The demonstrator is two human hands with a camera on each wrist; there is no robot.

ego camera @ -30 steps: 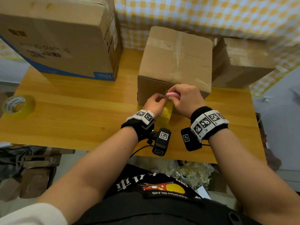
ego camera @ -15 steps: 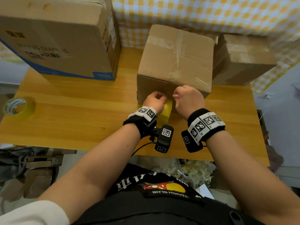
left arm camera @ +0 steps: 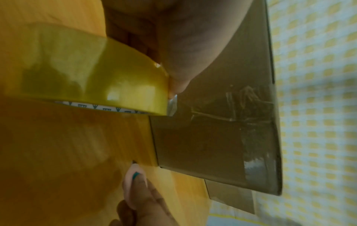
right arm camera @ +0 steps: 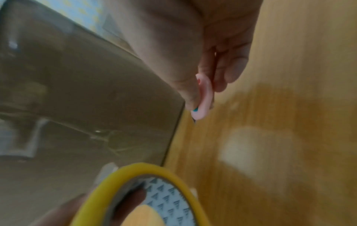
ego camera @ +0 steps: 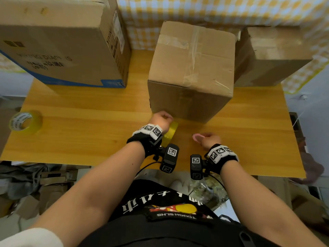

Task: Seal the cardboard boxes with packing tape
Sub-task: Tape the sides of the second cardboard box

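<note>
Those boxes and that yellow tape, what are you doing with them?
A person is taping cardboard boxes shut at a wooden table. The left hand holds a roll of yellow packing tape just in front of the middle box, which has clear tape along its top seam and down its front. The right hand pinches a small pink cutter over the table. A second tape roll lies at the table's left edge.

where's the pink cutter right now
In the head view the pink cutter is pinched in the right hand, low over the table, right of the tape roll.
</note>
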